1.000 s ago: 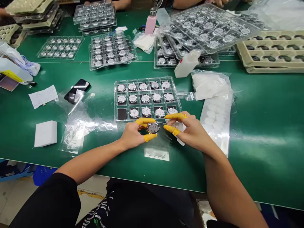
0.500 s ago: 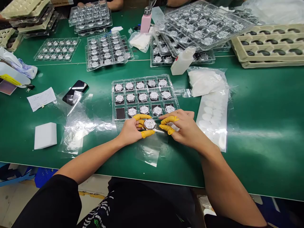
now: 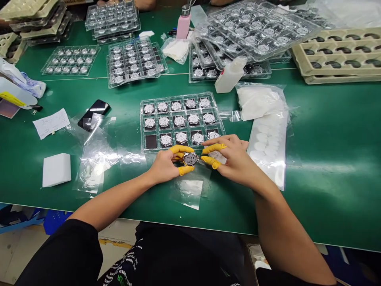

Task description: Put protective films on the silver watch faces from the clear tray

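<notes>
My left hand, with yellow finger cots on thumb and forefinger, pinches a round silver watch case just above the green table. Close beside it on the right, my right hand, also with yellow cots, has thumb and forefinger pinched at the case's edge, apparently on a thin clear film I can barely make out. Just behind both hands lies a clear blister tray holding several watch cases, with one dark slot free at its front left. A small clear plastic bag lies under my hands.
White pads in plastic bags lie to the right, and a white bottle stands behind them. Clear bags, a white foam block, a phone and a paper slip lie left. Stacked trays fill the back.
Both hands stay together on the watch case and have shifted only slightly. The clear bag under them has slid a little on the table.
</notes>
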A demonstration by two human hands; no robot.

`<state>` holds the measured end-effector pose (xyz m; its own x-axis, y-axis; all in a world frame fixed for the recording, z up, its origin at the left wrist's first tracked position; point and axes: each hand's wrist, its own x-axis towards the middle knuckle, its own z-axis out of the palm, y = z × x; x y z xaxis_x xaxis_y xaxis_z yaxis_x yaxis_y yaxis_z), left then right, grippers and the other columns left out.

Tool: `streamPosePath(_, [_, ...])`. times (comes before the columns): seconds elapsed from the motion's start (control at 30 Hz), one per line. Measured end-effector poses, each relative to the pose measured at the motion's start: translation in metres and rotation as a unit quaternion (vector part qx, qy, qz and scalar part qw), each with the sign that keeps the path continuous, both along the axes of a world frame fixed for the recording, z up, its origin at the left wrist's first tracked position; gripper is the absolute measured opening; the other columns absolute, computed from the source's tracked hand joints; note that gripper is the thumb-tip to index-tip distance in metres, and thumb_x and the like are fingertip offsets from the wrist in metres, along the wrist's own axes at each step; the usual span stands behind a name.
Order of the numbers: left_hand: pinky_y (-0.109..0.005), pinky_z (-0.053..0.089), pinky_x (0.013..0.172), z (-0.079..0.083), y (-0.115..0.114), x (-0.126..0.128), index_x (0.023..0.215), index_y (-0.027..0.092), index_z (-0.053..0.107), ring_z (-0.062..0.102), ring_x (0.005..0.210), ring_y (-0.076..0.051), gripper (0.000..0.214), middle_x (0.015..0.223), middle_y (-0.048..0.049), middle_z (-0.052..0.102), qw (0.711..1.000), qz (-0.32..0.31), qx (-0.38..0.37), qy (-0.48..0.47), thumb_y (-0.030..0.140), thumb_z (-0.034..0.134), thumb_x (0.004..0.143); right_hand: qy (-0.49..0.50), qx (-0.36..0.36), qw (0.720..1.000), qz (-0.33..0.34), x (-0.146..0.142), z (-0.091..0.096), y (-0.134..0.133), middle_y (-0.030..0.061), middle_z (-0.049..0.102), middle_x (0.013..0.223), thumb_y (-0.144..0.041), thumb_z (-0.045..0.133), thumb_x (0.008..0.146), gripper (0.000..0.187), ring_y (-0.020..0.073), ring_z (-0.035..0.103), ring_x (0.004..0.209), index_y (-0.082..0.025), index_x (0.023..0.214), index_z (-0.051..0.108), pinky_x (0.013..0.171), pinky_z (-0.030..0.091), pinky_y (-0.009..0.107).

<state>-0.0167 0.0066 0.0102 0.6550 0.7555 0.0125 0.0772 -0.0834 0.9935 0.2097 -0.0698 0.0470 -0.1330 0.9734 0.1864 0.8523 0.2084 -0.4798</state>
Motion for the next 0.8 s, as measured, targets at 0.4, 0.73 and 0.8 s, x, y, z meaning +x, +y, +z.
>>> streamPosePath(0.4, [-0.032,0.063,0.082,0.004,0.002,0.002,0.119,0.016,0.067,0.075,0.081,-0.016,0.056,0.092,-0.0060,0.077,0.995,0.027,-0.097,0.023,0.019,0.088,0.067,0.241,0.027,0.970,0.028,-0.003,0.019,-0.007,0.0070,0.070,0.126,-0.042,0.067,0.090,0.021,0.0317,0.056,0.116,-0.025,0.078,0.070,0.098,0.041,0.055])
streamPosePath(0.73, [-0.032,0.061,0.081,0.003,0.003,0.002,0.121,0.017,0.066,0.075,0.082,-0.016,0.059,0.097,-0.0067,0.078,0.995,-0.007,-0.101,0.012,0.018,0.088,0.067,0.456,-0.192,0.842,-0.216,-0.057,-0.010,0.004,0.0088,0.074,0.101,-0.058,0.082,0.067,0.046,0.0241,0.066,0.091,-0.021,0.092,0.072,0.087,0.053,0.042])
streamPosePath(0.8, [-0.033,0.061,0.082,0.002,0.003,0.002,0.121,0.017,0.066,0.074,0.082,-0.016,0.059,0.096,-0.0066,0.078,0.995,-0.007,-0.097,0.018,0.018,0.089,0.066,0.449,-0.195,0.842,-0.228,-0.058,-0.011,0.004,0.0080,0.073,0.094,-0.059,0.081,0.067,0.046,0.0233,0.065,0.087,-0.020,0.090,0.071,0.083,0.052,0.041])
